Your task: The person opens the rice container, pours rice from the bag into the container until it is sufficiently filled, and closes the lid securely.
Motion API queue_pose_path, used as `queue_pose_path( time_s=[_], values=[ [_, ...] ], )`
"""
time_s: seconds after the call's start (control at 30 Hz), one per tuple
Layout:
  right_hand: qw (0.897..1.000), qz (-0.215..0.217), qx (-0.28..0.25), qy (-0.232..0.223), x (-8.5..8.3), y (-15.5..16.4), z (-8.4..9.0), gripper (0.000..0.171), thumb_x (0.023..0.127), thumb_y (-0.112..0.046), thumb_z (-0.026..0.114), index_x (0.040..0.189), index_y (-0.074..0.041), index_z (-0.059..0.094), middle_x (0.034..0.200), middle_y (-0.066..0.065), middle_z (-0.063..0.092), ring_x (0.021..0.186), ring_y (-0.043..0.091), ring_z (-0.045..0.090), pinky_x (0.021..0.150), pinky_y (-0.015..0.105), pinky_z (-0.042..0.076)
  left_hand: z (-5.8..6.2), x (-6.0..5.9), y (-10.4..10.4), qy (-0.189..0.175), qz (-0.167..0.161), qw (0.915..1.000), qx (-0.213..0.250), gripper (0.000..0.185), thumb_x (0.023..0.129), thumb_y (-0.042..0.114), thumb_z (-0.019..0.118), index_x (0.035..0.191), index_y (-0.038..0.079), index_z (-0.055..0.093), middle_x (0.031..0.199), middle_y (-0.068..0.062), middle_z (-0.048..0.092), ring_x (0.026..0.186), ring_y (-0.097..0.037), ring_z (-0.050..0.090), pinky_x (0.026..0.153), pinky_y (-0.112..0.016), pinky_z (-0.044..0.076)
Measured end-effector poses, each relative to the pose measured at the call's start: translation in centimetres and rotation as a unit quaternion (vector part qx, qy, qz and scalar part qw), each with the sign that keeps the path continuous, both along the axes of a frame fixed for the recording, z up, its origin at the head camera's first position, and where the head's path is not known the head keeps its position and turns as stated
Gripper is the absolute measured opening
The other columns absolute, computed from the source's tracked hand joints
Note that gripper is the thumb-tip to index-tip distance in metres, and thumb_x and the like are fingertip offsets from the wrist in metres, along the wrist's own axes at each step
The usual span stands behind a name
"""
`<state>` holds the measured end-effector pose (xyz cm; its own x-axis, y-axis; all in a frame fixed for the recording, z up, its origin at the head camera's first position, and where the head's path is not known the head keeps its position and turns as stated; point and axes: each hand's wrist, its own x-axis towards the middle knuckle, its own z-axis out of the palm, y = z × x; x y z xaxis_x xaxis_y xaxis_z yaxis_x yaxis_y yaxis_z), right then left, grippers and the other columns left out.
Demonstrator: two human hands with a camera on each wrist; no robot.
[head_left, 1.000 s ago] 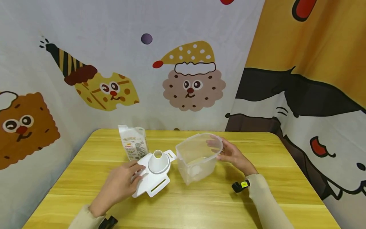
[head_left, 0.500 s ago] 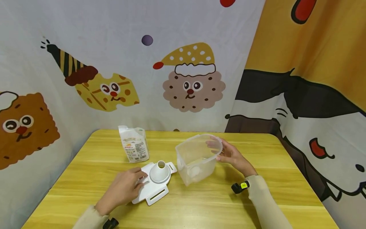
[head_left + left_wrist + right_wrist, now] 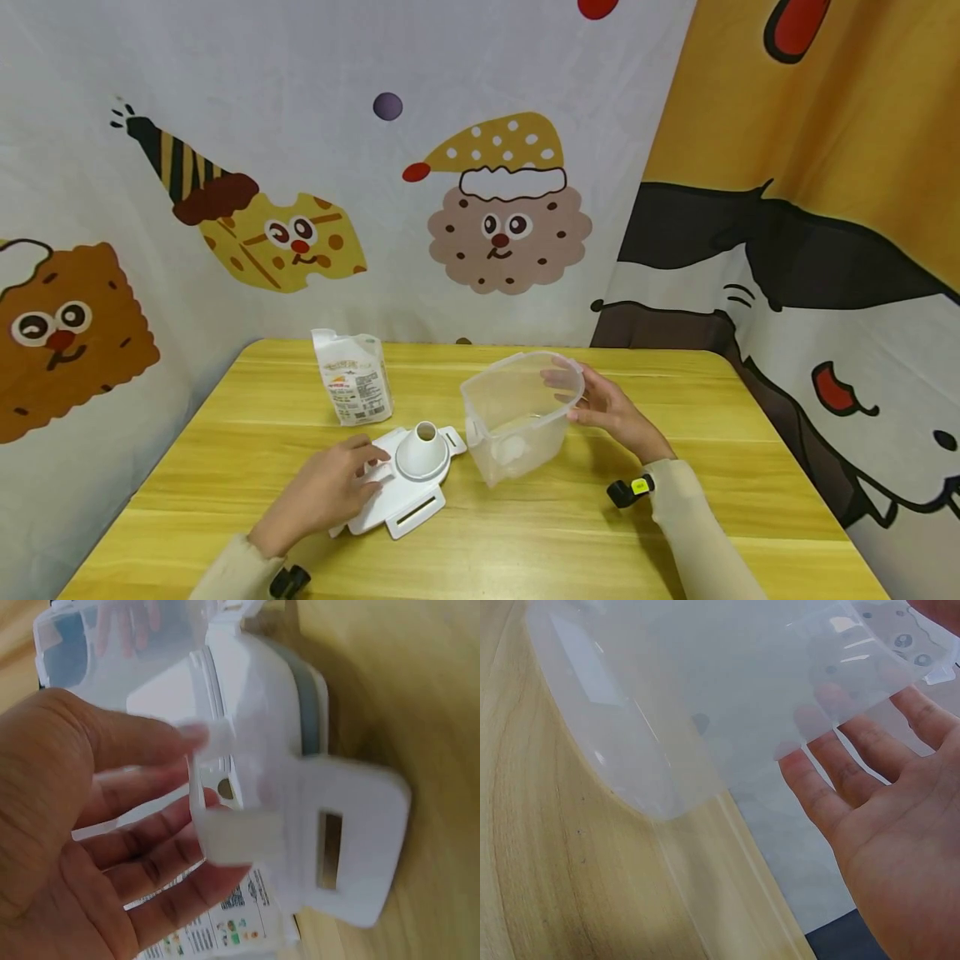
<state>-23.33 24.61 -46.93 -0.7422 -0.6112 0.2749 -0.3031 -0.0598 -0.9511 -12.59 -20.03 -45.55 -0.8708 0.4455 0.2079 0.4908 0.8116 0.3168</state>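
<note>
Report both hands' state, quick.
Left hand: closed, holding the white spouted lid.
Right hand: closed, holding the clear container near its rim.

The lid (image 3: 393,502) is plain white with a grey band (image 3: 306,705) along the side, and the tub (image 3: 517,446) is see-through, kinda milky. The bag (image 3: 352,379) is white with dark print plus a dab of red and yellow. The surface (image 3: 540,533) is streaky yellow wood grain. Both sleeves (image 3: 693,525) are cream. Pale cloth (image 3: 465,58) behind has cartoon snacks: yellow cheese (image 3: 288,260), pinkish cookie (image 3: 517,260), mustard hat (image 3: 504,142) with white dots.
</note>
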Motion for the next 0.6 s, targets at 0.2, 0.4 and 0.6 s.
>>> queue_pose_path(
  time_s=[0.2, 0.4, 0.6],
  values=[
    [1.000, 0.000, -0.002, 0.000, 0.0, 0.0, 0.0, 0.077, 0.098, -0.002, 0.064, 0.163, -0.006, 0.022, 0.161, 0.031, 0.032, 0.150, 0.041, 0.034, 0.111, 0.028, 0.048, 0.4, -0.4, -0.7, 0.032, 0.007, 0.9984, 0.045, 0.036, 0.082, 0.022, 0.087, 0.113, 0.010, 0.075, 0.106, 0.001, 0.066, 0.092, -0.016, 0.067, 0.075, -0.030, 0.058],
    [1.000, 0.001, 0.002, 0.009, -0.1, 0.1, -0.2, 0.076, 0.099, -0.001, 0.063, 0.163, -0.005, 0.022, 0.161, 0.032, 0.032, 0.150, 0.041, 0.035, 0.114, 0.032, 0.046, 0.6, -1.2, -1.9, 0.097, 0.040, 0.9903, 0.091, 0.038, 0.079, 0.021, 0.089, 0.113, 0.011, 0.074, 0.110, -0.003, 0.067, 0.102, -0.020, 0.065, 0.085, -0.042, 0.060],
    [1.000, 0.002, 0.005, 0.014, 0.0, 0.1, 0.0, 0.076, 0.099, 0.000, 0.062, 0.163, -0.004, 0.021, 0.161, 0.031, 0.032, 0.150, 0.040, 0.036, 0.117, 0.036, 0.044, 0.8, -1.9, -3.3, 0.107, 0.104, 0.9768, 0.153, 0.037, 0.081, 0.016, 0.088, 0.111, 0.004, 0.070, 0.110, -0.011, 0.069, 0.104, -0.031, 0.067, 0.087, -0.053, 0.056]
  ],
)
